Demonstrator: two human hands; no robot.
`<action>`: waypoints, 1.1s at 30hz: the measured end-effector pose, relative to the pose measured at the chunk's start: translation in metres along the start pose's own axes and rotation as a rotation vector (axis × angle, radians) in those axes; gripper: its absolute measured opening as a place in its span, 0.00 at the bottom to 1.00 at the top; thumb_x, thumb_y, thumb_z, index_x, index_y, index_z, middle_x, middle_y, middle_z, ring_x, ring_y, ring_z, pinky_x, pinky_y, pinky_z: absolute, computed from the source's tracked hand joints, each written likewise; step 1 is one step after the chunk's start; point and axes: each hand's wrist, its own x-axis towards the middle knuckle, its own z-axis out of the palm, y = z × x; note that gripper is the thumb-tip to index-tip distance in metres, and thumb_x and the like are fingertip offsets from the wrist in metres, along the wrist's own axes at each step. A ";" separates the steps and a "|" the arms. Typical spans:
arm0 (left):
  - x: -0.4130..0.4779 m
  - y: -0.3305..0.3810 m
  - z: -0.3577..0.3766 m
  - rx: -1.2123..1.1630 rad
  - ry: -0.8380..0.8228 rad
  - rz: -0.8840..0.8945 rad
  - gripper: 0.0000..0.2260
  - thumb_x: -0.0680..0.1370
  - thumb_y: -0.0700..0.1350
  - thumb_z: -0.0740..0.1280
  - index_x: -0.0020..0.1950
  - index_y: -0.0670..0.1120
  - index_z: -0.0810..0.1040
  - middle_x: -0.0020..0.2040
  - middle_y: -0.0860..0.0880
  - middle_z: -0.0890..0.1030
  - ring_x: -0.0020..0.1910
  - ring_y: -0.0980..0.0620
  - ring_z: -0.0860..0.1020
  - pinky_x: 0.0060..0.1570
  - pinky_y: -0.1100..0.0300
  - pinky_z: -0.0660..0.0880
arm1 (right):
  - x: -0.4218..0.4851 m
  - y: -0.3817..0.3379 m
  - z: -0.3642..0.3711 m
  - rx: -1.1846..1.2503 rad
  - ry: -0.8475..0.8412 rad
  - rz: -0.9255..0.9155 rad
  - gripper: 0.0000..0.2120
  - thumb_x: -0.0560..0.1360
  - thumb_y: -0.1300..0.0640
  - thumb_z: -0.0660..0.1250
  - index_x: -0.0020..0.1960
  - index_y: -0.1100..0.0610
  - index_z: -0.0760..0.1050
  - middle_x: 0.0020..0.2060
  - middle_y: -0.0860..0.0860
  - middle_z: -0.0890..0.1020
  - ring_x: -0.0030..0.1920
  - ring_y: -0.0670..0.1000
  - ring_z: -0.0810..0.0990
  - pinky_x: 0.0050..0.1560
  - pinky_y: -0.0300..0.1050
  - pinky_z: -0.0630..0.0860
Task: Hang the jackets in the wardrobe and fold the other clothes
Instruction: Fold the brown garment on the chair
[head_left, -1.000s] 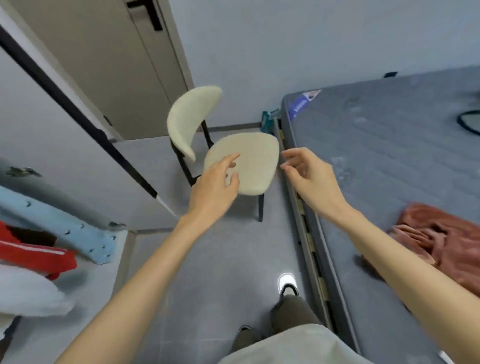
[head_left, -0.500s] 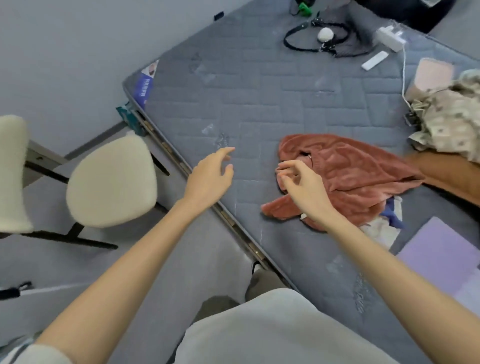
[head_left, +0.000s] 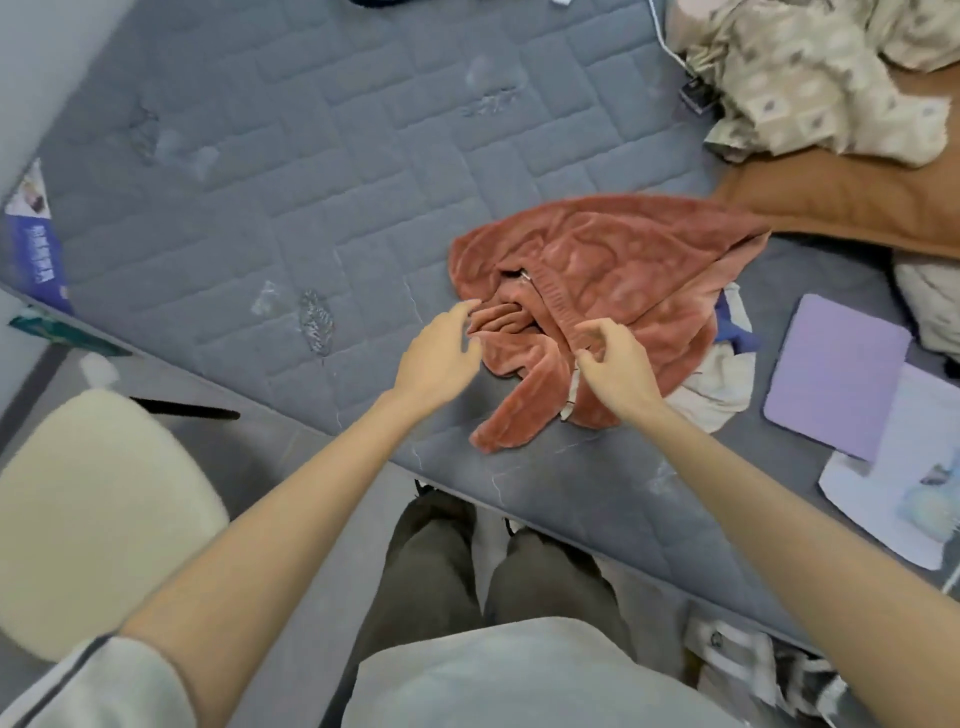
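From the head view, your rust-pink fleece garment (head_left: 613, 291) lies crumpled on the bed (head_left: 311, 171), straight ahead and just past both hands. Its bulk runs from near-left up to far-right. Your left hand (head_left: 439, 358) is spread open at its left edge; your right hand (head_left: 613, 369), fingers loosely curled and holding nothing, hovers over its ribbed band and looks slightly nearer.

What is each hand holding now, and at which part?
Nothing is held yet. The left hand is open at the edge of the pink fleece garment. The right hand hovers over its ribbed band, fingers curled but not closed on it.
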 end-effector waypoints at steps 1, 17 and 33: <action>0.015 -0.006 0.004 -0.010 -0.029 0.007 0.23 0.79 0.43 0.61 0.74 0.50 0.63 0.67 0.46 0.74 0.60 0.45 0.75 0.58 0.53 0.70 | 0.009 0.002 0.007 -0.017 0.014 0.027 0.15 0.75 0.60 0.64 0.61 0.56 0.74 0.56 0.55 0.77 0.55 0.55 0.76 0.57 0.45 0.70; 0.197 -0.120 0.103 0.095 -0.231 0.114 0.32 0.77 0.34 0.60 0.78 0.53 0.54 0.72 0.45 0.64 0.68 0.42 0.65 0.64 0.47 0.68 | 0.148 0.057 0.109 -0.239 -0.024 0.224 0.37 0.74 0.55 0.70 0.75 0.60 0.54 0.70 0.57 0.64 0.69 0.60 0.63 0.67 0.53 0.65; 0.225 -0.130 0.084 0.699 0.012 0.465 0.10 0.74 0.46 0.62 0.52 0.42 0.76 0.44 0.43 0.77 0.48 0.41 0.72 0.49 0.48 0.62 | 0.147 0.073 0.074 -0.243 0.109 0.230 0.08 0.69 0.62 0.64 0.48 0.59 0.70 0.47 0.55 0.76 0.48 0.59 0.74 0.44 0.52 0.71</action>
